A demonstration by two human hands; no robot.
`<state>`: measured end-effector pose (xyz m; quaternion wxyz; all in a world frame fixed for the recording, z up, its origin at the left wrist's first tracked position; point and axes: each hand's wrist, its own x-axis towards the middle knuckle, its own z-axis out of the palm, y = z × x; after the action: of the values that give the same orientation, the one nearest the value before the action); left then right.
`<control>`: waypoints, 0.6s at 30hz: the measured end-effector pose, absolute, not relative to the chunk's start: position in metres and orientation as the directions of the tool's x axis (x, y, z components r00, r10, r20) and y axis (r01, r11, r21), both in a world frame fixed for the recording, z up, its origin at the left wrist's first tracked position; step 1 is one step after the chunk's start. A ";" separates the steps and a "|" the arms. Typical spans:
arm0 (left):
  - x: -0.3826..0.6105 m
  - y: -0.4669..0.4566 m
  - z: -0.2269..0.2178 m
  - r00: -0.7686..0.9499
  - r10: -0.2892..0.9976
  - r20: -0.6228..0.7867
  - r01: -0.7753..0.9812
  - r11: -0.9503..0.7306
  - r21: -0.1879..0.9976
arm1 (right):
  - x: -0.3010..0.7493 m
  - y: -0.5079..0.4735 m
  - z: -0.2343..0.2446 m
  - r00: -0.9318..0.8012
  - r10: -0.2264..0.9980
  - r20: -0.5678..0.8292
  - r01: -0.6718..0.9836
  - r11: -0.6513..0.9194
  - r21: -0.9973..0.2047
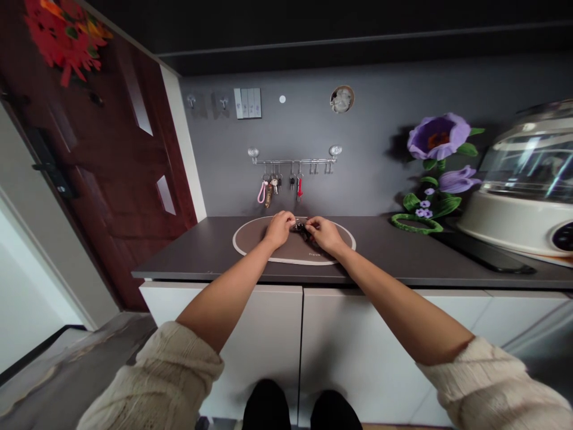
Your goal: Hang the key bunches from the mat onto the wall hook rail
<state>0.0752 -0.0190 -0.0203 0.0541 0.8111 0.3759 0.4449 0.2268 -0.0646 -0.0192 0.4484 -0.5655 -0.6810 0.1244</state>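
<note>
Both my arms reach forward over a dark counter (201, 251) to an oval brown mat (250, 239) with a pale rim. My left hand (278, 228) and my right hand (325, 234) meet above the mat, fingers curled and pinched on a small dark bunch of keys (301, 227) held between them. The keys are mostly hidden by the fingers. On the grey wall behind, a metal hook rail (293, 160) carries several hanging keys and tags, among them a pink loop and a red tag.
A dark red door (102, 155) stands at the left. White cabinet doors (286, 340) sit under the counter. A purple knitted flower (436, 161) and a white domed appliance (523, 197) stand at the right. Light switches (248, 103) are on the wall.
</note>
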 end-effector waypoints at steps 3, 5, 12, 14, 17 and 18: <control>0.077 -0.021 -0.018 0.317 0.649 0.692 0.506 -0.733 0.456 | 0.225 -0.067 -0.017 0.031 0.867 0.497 0.650 0.361 -0.669; 0.078 -0.022 -0.017 0.314 0.651 0.691 0.462 -0.740 0.488 | 0.224 -0.067 -0.016 0.015 0.854 0.520 0.644 0.390 -0.659; 0.080 -0.021 -0.016 0.255 0.706 0.661 0.271 -0.708 0.652 | 0.222 -0.067 -0.013 -0.055 0.793 0.607 0.619 0.504 -0.603; 0.080 -0.020 -0.017 0.239 0.721 0.650 0.227 -0.693 0.685 | 0.221 -0.070 -0.011 -0.053 0.791 0.609 0.595 0.515 -0.617; 0.080 -0.019 -0.018 0.226 0.730 0.645 0.179 -0.682 0.709 | 0.219 -0.073 -0.008 -0.050 0.790 0.611 0.567 0.526 -0.634; 0.080 -0.019 -0.019 0.226 0.730 0.645 0.168 -0.681 0.713 | 0.218 -0.074 -0.007 -0.047 0.791 0.610 0.562 0.526 -0.638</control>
<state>0.0802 -0.0189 -0.0186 0.2589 0.7388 0.3039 0.5429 0.2183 -0.0738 -0.0072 0.5025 -0.4732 -0.7146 0.1138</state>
